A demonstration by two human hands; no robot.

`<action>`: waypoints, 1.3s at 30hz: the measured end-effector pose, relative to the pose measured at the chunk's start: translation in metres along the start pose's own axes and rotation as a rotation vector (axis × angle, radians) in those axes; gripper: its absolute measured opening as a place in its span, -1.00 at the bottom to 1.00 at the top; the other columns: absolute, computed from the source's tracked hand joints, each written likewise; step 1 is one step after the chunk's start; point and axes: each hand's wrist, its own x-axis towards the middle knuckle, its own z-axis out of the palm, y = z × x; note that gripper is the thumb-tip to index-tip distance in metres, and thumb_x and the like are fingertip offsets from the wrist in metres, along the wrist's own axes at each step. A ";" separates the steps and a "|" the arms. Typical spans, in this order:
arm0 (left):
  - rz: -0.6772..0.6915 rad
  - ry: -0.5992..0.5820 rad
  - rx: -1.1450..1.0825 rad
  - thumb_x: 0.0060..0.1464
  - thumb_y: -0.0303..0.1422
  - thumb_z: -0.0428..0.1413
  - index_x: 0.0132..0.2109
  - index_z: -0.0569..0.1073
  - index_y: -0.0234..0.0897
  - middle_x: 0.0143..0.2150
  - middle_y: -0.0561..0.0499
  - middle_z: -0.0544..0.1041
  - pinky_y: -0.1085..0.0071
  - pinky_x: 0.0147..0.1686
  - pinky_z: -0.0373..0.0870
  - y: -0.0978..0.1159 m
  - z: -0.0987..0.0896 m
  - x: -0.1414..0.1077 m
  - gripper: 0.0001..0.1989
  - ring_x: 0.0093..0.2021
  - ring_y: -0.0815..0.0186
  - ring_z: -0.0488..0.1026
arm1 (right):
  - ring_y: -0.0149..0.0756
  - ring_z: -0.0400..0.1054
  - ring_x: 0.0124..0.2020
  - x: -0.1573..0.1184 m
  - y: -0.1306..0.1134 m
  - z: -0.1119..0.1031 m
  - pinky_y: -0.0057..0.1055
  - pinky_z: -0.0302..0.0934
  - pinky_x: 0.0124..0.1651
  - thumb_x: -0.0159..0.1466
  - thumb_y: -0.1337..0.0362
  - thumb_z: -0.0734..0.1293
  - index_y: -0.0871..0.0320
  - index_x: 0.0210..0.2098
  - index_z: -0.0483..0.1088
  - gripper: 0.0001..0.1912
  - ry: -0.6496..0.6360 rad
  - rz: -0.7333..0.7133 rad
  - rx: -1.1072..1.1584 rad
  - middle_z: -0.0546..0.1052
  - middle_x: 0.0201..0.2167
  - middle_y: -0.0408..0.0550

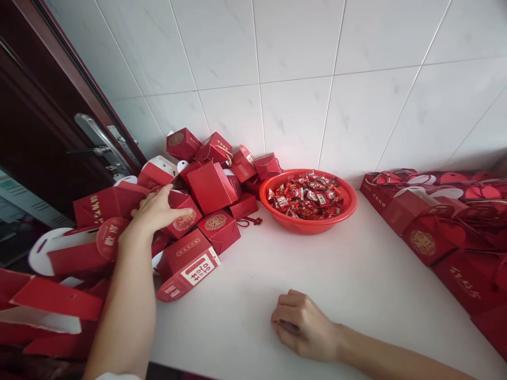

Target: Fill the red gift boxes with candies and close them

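Note:
My left hand (156, 210) reaches into a heap of red paper boxes on the left, its thumb apart from the other fingers and lying over a box with a gold round emblem (185, 215). The fingertips beyond are partly hidden among the boxes. My right hand (303, 326) rests on the white table (245, 338) with its fingers curled; something dark shows inside the curl, too unclear to name. A red plastic basket (309, 226) filled with red-wrapped sweets (307, 196) stands near the wall. In front of the heap lies a box with a white label (200, 270).
More red boxes (435, 237) are packed along the right side of the table. A white tiled wall (293, 47) runs behind. At the left stands a dark door (43, 89) with a metal handle (103, 142). Open boxes (55, 303) lie at the lower left.

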 end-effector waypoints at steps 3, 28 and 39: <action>0.023 0.031 -0.036 0.15 -0.18 0.22 0.43 0.07 -0.31 0.42 -0.38 0.17 -0.21 0.25 0.16 -0.002 -0.002 -0.003 -0.17 0.41 -0.21 0.12 | -0.41 0.12 -0.54 0.000 -0.001 -0.001 -0.41 0.14 -0.33 0.23 0.43 0.22 0.13 -0.40 0.36 -0.87 0.002 0.021 0.025 0.32 -0.57 -0.19; 1.118 -0.234 -0.717 0.02 0.04 0.29 0.28 0.32 -0.06 0.42 -0.20 0.03 -0.07 0.30 0.25 0.075 0.133 -0.109 -0.27 0.42 -0.13 0.07 | -0.21 0.43 -0.31 0.005 0.029 -0.058 -0.25 0.30 -0.21 0.31 -0.21 0.22 0.08 0.14 0.28 -0.40 0.467 0.565 0.839 0.53 -0.17 -0.01; 1.030 -0.288 -0.729 0.33 -0.21 0.02 0.34 0.24 -0.17 0.33 -0.16 0.32 0.14 0.30 0.30 0.093 0.131 -0.108 -0.51 0.33 0.11 0.29 | -0.23 0.38 -0.40 0.011 0.032 -0.069 -0.27 0.27 -0.26 0.29 -0.18 0.22 0.12 -0.02 0.33 -0.48 0.556 0.751 0.633 0.48 -0.43 -0.13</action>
